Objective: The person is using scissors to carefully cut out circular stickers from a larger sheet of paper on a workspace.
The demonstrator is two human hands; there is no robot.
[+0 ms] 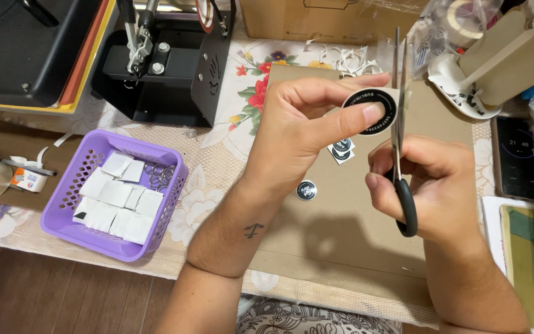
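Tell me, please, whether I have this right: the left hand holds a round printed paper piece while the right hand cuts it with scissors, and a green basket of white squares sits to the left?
Nearly right, but the basket is purple, not green, as the head view shows. The left hand does hold the round printed piece, the right hand does work the scissors, and white squares fill the basket.

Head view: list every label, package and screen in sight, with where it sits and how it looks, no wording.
Round label: pinched in the left hand, black ring on white, at the scissors held by the right hand.
Cut labels: small pile on the brown board.
Single label: black disc, on the board.
Cardboard box: top centre, brown.
Phone screen: right edge, dark, lit.
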